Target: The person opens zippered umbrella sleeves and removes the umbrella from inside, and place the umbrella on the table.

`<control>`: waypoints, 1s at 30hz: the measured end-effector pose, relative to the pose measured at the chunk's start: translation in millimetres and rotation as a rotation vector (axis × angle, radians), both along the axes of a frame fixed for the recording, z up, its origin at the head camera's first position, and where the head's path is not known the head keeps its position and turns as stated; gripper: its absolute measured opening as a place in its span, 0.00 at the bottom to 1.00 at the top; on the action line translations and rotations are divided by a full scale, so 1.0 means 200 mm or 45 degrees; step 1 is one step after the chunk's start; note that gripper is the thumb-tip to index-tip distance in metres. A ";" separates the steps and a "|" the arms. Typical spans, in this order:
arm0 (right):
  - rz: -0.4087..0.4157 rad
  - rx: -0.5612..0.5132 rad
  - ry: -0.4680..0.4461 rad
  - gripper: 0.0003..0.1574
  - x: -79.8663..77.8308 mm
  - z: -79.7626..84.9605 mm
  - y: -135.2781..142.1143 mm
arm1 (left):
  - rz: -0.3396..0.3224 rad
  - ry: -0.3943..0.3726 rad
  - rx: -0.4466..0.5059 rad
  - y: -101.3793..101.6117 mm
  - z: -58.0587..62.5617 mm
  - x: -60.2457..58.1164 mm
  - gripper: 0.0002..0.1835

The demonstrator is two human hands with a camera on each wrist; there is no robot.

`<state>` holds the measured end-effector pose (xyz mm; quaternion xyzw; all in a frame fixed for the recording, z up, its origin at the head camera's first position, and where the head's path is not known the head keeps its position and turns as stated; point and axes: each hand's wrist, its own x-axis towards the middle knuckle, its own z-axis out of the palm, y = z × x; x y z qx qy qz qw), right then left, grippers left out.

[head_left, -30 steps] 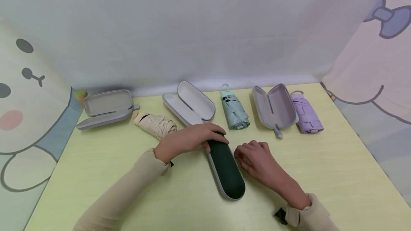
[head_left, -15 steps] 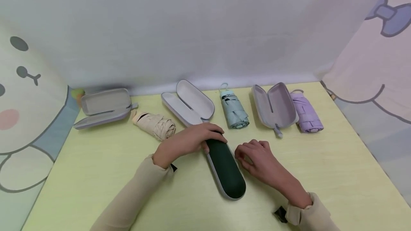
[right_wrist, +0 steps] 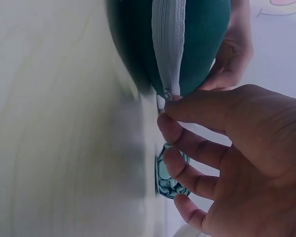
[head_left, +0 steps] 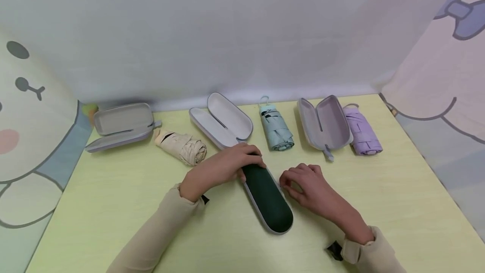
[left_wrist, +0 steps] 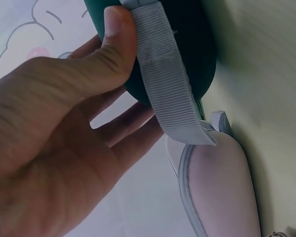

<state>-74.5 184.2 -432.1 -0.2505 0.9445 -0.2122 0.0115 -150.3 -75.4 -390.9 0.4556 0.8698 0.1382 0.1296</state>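
A long dark green zip case [head_left: 267,197] with a pale grey edge lies slantwise on the table, closed as far as the views show. My left hand [head_left: 223,167] grips its far end. In the left wrist view, the thumb presses on a grey ribbed strap [left_wrist: 163,74]. At the case's right side is my right hand [head_left: 308,188]. The right wrist view shows its thumb and index finger pinching the small zipper pull [right_wrist: 168,93], at the lower end of the pale zipper [right_wrist: 168,44]. The other fingers are loosely curled.
Three cases stand unzipped along the back: a grey one [head_left: 125,120] at left, a whitish one [head_left: 232,118] in the middle, a mauve-grey one [head_left: 333,125] at right. Beside them lie rolled folding umbrellas: beige [head_left: 182,146], teal [head_left: 277,130] and purple [head_left: 362,132].
My right hand and the near end of the green case have shifted slightly to the right. The left hand keeps its grip at the far end. Head view has drifted slightly.
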 end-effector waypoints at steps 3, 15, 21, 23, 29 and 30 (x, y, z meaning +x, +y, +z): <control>0.000 -0.006 0.007 0.13 0.00 0.00 0.02 | -0.003 0.034 -0.004 0.00 0.01 0.01 0.27; 0.009 -0.035 0.008 0.14 -0.02 0.03 0.06 | 0.061 0.083 -0.014 0.00 0.03 0.06 0.23; 0.016 -0.033 -0.033 0.14 -0.03 0.03 0.08 | 0.094 0.094 -0.043 0.01 0.04 0.08 0.25; 0.012 -0.030 -0.040 0.14 -0.04 0.03 0.09 | 0.097 0.094 -0.034 0.01 0.04 0.08 0.25; -0.012 -0.019 -0.035 0.15 -0.04 0.04 0.12 | 0.108 0.121 -0.029 0.01 0.03 0.09 0.25; -0.012 -0.018 -0.031 0.15 -0.05 0.04 0.12 | 0.115 0.122 -0.035 0.01 0.03 0.09 0.26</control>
